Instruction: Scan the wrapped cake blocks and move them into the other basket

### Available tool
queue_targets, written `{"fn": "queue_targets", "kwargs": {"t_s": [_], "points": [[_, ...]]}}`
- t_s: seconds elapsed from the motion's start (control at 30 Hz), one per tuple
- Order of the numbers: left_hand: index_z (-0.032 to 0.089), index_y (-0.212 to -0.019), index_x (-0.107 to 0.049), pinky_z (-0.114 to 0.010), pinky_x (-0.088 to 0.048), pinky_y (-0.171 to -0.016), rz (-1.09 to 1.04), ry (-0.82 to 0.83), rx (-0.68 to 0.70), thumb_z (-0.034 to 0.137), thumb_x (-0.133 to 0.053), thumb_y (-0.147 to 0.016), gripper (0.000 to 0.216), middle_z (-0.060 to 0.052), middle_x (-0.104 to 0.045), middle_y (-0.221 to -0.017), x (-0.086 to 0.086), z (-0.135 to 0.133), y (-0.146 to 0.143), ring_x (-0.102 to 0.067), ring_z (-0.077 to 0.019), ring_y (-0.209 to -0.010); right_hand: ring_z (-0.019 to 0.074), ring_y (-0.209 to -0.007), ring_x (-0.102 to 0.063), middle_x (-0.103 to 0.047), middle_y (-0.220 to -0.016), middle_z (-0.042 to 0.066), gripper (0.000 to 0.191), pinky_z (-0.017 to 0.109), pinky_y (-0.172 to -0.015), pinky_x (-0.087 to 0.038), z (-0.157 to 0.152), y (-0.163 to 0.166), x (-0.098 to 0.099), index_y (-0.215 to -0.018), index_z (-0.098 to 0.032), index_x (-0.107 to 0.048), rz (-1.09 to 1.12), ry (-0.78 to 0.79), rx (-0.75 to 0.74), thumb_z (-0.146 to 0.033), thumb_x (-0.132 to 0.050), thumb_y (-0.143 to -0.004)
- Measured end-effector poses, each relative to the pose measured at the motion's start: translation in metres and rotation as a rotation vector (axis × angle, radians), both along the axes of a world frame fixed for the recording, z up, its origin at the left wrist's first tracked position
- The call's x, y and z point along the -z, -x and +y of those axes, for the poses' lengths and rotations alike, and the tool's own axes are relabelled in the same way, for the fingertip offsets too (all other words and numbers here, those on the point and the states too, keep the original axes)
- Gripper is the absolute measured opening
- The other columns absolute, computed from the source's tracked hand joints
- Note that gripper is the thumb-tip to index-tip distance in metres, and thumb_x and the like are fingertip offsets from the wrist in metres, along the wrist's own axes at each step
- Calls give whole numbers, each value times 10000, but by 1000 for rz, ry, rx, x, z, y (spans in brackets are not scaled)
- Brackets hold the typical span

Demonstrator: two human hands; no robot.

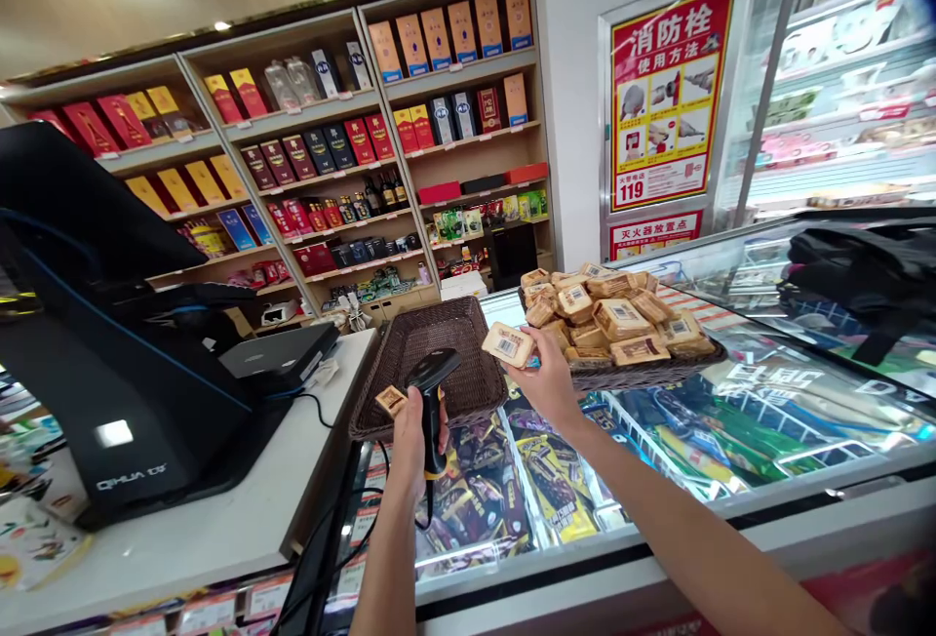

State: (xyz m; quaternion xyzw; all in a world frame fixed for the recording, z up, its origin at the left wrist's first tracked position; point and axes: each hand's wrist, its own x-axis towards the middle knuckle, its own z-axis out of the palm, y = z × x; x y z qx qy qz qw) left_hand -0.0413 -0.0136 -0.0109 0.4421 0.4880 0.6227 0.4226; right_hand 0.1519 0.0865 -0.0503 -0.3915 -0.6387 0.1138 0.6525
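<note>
The left hand (410,441) grips a scanner (437,370), and around it the right hand (554,384) pinches a pack (508,344) at two o'clock, a second pack (391,400) shows at nine, and most seemingly remain in the heaped basket (650,377) at three.

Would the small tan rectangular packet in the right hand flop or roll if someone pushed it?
The small tan rectangular packet seems fairly stiff: it juts from the right hand without sagging. It's likely light, being held by one end. Its broad, flat face suggests it would slide rather than roll.
</note>
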Motion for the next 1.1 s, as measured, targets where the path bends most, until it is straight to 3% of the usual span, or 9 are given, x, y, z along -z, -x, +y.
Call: {"fn": "queue_targets", "kwargs": {"t_s": [0.27,0.53,0.97,1.1], "points": [[147,-966,-622,-205,-313,-338,24,-12,101,794,-555,-778,677,-3,-611,-640,-1,-2,-2,-451,-80,-361,281,-1216,-559,-560,-1240,140,481,410,-1024,-496,2,-1,5,-1288,-193,-495,-169,-59,95,-157,-591,-818],[163,-923,-618,-194,-296,-362,62,35,181,802,-561,-759,663,14,-565,-602,5,-1,-5,-402,-69,-366,291,-1230,-554,-552,-1260,132,526,422,-1044,-478,2,-4,3,-1308,-218,-486,-197,-13,106,-148,-596,-799],[169,-882,-613,-197,-297,-364,60,37,165,814,-545,-762,660,12,-572,-588,0,-6,-5,-447,-83,-372,274,-1229,-545,-535,-1260,134,560,396,-1055,-471,-2,-1,4,-1307,-190,-488,-238,1,89,-124,-578,-758],[159,-850,-618,-209,-299,-348,8,-10,5,829,-550,-745,681,-1,-586,-585,-6,-4,9,-491,-104,-389,296,-1214,-540,-497,-1264,148,568,416,-1023,-485,-5,3,5,-1289,-183,-506,-269,66,99,-167,-626,-734]]}}
